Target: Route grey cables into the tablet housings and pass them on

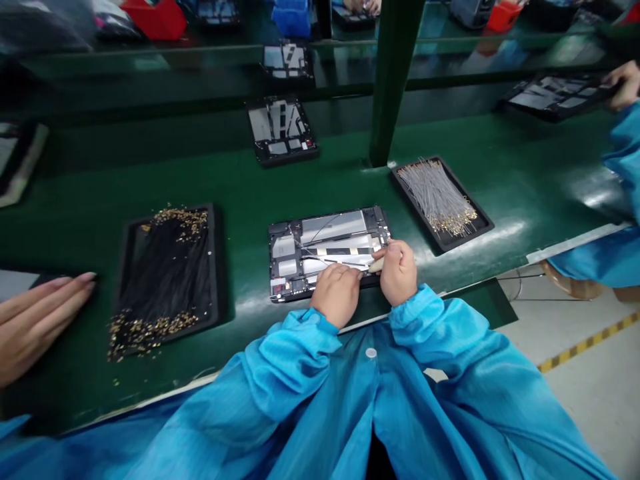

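Note:
An opened tablet (333,223) lies on the green bench in front of me, its silvery battery panels and thin cables exposed. My left hand (336,291) rests over its near edge with the fingers curled and pressed together; what they pinch, if anything, is hidden. Gripped in my right hand (399,272) is a pale, pointed stick (376,265). Its tip points left, close to my left fingertips at the tablet's near right part.
Left of the tablet, a black tray (216,267) holds black cables with gold ends. A second tray (483,230) at right holds grey cables. Another opened tablet (281,130) lies behind, near a green post (395,87). Co-workers' hands show at left (40,323) and right (625,87).

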A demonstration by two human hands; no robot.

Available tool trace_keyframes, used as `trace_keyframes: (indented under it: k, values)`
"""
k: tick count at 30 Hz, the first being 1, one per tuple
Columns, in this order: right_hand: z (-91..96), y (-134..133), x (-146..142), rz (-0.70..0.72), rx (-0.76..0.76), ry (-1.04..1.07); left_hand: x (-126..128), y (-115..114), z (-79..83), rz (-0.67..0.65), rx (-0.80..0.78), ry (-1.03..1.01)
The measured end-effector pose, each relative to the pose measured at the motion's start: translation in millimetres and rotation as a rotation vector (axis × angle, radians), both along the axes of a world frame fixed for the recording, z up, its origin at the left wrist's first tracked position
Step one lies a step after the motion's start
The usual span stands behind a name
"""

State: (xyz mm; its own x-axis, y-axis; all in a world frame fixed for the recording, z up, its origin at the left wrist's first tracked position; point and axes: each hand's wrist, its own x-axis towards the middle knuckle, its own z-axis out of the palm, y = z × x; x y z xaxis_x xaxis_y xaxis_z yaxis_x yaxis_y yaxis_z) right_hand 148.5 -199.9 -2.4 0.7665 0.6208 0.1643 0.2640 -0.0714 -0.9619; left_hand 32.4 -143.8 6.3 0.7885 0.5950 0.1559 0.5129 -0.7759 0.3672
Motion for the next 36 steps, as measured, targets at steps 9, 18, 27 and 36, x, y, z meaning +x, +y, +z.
trace_keyframes:
  k: [9, 18, 27, 36]
  values:
    - [2.3, -1, 0, 0.054, -0.020, -0.111, 0, 1, 1.7, -0.012, 0.009, 0.025]
    - [-1.5, -1, 1, 0.079, -0.032, -0.078, 1, 1, 4.1, -0.019, 0.011, 0.058]
    - [0.2, -3, 3, 0.119, -0.049, -0.113, 1, 0, 2.8, -0.011, -0.007, 0.057]
    - [29.4, 4, 3, 0.466, -0.263, -0.544, -2, 2, 0.5, -0.004, -0.053, 0.054]
